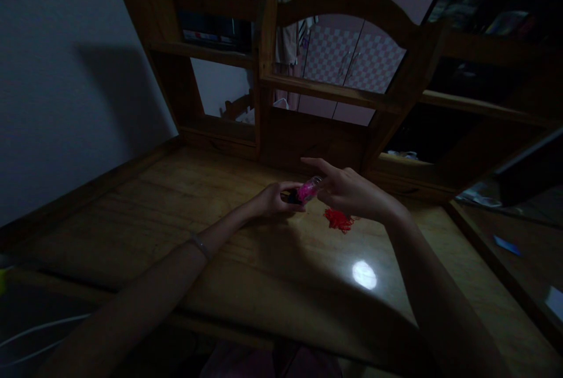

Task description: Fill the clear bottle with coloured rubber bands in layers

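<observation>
A small clear container (308, 189) with bright pink contents is tilted just above the desk, between both hands. Its lower left end meets something dark (294, 196), too dim to make out. My left hand (277, 199) curls its thumb and fingers around that dark end. On the clear upper end, my right hand (347, 190) closes its thumb and lower fingers, while the index finger points out to the left. Below the right hand lies a tangled heap of thin red loops or strings (338, 220) on the wooden desk (211, 190).
A wooden shelf unit (325, 93) with open compartments rises at the desk's back edge. The wall (79, 84) borders the left side. To the right, a blue item (506, 245) lies beyond the raised desk edge. A white cable (48, 325) hangs at the lower left.
</observation>
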### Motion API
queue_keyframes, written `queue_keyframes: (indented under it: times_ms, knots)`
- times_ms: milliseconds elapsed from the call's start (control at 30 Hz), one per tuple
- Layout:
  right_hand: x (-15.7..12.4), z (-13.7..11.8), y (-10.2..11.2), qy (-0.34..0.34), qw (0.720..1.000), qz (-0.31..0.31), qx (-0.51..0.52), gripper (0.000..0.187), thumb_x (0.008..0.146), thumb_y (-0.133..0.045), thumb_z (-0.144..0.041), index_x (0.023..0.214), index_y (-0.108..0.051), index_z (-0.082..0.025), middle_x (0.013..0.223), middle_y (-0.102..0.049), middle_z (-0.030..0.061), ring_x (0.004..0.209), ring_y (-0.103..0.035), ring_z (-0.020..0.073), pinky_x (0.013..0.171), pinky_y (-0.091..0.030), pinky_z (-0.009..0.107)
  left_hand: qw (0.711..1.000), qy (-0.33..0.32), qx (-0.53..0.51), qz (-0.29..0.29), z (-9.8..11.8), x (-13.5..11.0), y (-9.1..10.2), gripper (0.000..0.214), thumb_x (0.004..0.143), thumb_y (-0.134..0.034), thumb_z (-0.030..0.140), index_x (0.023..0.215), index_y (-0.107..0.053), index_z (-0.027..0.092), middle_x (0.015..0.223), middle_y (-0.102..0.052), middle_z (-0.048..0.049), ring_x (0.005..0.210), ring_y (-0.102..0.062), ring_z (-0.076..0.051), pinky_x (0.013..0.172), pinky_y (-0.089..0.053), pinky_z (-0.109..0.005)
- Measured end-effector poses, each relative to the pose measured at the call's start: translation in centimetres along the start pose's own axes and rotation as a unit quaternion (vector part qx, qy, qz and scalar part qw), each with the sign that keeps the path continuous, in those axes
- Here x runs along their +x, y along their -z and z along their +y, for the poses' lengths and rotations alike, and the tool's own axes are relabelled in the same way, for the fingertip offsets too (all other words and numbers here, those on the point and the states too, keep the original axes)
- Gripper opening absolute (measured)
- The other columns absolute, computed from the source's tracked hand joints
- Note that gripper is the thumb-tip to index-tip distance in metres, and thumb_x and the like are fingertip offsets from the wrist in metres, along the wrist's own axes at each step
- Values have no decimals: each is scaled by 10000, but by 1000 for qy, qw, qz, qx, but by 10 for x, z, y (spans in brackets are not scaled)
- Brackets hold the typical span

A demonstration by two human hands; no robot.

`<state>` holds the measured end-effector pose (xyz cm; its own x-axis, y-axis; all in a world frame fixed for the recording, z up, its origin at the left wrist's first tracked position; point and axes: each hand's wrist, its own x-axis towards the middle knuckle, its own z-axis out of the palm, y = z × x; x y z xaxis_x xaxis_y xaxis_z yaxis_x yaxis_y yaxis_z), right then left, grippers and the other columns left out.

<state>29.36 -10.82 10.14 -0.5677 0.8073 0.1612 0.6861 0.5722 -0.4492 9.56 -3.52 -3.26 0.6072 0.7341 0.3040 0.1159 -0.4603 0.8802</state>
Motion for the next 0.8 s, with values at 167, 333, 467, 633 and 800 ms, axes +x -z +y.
queue_keyframes:
  times_ms: [167, 333, 467, 633, 800]
  knots:
    - [-3, -2, 14, -4, 999, 42, -13, 380, 810, -500, -145, 1168, -617, -191, 831, -726, 23, 628, -629, 123, 586, -419, 219, 1000, 13, -17, 3, -5, 1, -1, 656, 627, -810, 397, 1210, -621, 162, 1151, -668, -102, 1042, -625, -247, 939, -472, -365]
    - [-3, 1, 16, -1, 998, 58, -17, 297, 804, -498, -156, 1067, -635, -178, 871, -718, 36, 656, -628, 124, 590, -412, 219, 999, 24, -25, 10, -4, 0, -1, 661, 625, -814, 393, 1217, -619, 172, 1177, -656, -104, 1045, -621, -245, 917, -479, -357]
    - [-2, 3, 12, -7, 999, 32, -15, 232, 812, -509, -170, 1034, -572, -183, 775, -702, 20, 602, -610, 120, 544, -377, 212, 999, 22, -24, 5, -3, 0, 0, 650, 626, -815, 386, 1208, -624, 168, 1167, -662, -104, 1055, -620, -247, 931, -475, -360]
    - [1, 3, 3, -15, 1000, 0, -16, 271, 819, -529, -216, 1087, -496, -193, 777, -689, 18, 603, -594, 129, 540, -365, 218, 999, 14, -31, 2, -4, 1, -2, 636, 637, -811, 375, 1211, -619, 181, 1177, -662, -92, 1050, -626, -233, 945, -472, -358]
    - [3, 6, -8, -32, 999, -14, -29, 462, 814, -550, -237, 1262, -439, -204, 931, -699, 58, 740, -632, 160, 619, -407, 230, 999, 27, -42, 6, -4, 0, -3, 658, 645, -804, 384, 1232, -604, 167, 1172, -667, -104, 1019, -641, -234, 898, -497, -344]
